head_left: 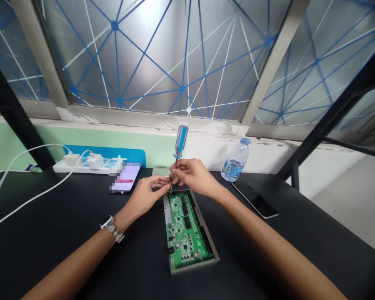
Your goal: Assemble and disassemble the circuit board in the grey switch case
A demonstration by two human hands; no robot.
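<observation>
A screwdriver (181,139) with a clear and blue handle stands nearly upright, its tip at the far left corner of a green circuit board (183,227). The board sits in a shallow grey metal tray (195,264). My right hand (195,177) is closed, its thumb and fingers pinching the screwdriver's shaft below the handle. From the left, my left hand (148,193) reaches to the lower end of the shaft with thumb and fingertips drawn together. What those fingertips pinch, if anything, is too small to make out. A watch or bracelet is on the left wrist.
On the black table (128,266), a lit phone (126,178) and a white power strip (90,165) with plugs and cables lie at the back left. A water bottle (235,160) and a dark phone (254,199) are at the right. Black metal posts flank both sides.
</observation>
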